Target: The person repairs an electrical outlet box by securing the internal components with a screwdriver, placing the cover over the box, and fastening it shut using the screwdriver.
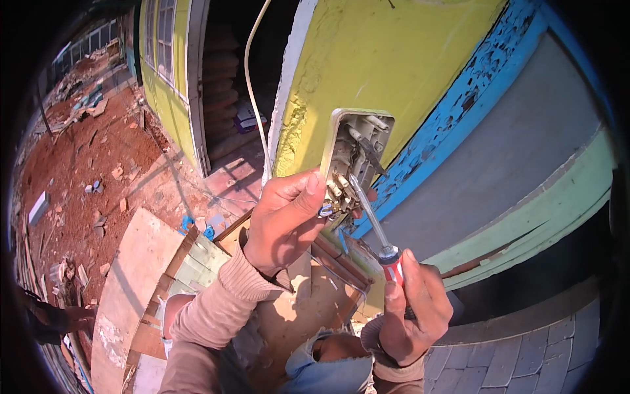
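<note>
My left hand [289,213] is closed on the lower left side of a white plastic electrical box [333,134], its open side with wires and fittings facing me. My right hand [417,305] holds a screwdriver [371,213] by its red and white handle. The metal shaft points up and left, with its tip at the wires [341,186] in the lower part of the box. Whether the tip touches a screw is too small to tell. Some fingertips show behind the box's lower right edge.
Behind the box stands a yellow-green wall [394,52] with a blue frame [453,125] to its right. A pale cable [248,72] hangs by the doorway. Wooden boards [134,282] lean below left, beside red soil [72,177] with rubble. Grey paving [518,358] lies lower right.
</note>
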Motion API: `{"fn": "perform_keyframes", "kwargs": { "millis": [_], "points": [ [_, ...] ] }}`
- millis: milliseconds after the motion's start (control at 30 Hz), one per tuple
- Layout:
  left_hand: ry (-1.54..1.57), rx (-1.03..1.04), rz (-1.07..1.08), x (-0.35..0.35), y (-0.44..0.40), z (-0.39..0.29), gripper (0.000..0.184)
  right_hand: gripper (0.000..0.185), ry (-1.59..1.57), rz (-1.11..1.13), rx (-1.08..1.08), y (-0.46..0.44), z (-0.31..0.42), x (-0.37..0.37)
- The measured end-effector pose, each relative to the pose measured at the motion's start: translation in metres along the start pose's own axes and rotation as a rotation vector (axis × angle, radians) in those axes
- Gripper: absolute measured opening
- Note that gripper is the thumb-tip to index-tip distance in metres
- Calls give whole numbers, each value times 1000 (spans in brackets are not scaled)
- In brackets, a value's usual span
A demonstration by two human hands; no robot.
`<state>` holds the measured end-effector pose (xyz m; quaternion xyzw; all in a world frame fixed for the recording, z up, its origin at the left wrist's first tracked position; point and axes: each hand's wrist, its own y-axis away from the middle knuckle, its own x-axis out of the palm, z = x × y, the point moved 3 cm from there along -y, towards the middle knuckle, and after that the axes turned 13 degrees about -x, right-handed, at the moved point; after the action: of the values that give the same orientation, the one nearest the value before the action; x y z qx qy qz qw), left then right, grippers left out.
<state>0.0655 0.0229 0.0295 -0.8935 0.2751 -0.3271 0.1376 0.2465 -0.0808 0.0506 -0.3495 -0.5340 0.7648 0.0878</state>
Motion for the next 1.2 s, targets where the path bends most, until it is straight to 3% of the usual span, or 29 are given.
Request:
{"fn": "perform_keyframes", "kwargs": {
  "millis": [233, 400, 633, 733, 833, 933, 1200],
  "points": [
    [97, -71, -10, 0, 2, -4, 60, 39, -3, 50, -12, -2, -4, 4],
    [-150, -74, -117, 0, 1, -6, 56, 39, 76, 220, 25, -16, 5, -5],
    [-353, -64, -223, -3, -3, -4, 51, 40, 107, 240, 61, -15, 9, -9],
    [-242, -91, -211, -1, -6, -3, 49, 39, 116, 216, 61, -7, 4, -3],
    [61, -75, -157, 10, -2, -2, 48, 39, 45, 151, 31, -1, 4, 6],
    [285, -19, -136, 18, -2, -6, 60, 39, -18, 112, -26, 10, 7, 12],
    [329, 52, -85, 14, -2, -7, 60, 38, -51, 158, -71, 10, 11, 20]
  ]
}}
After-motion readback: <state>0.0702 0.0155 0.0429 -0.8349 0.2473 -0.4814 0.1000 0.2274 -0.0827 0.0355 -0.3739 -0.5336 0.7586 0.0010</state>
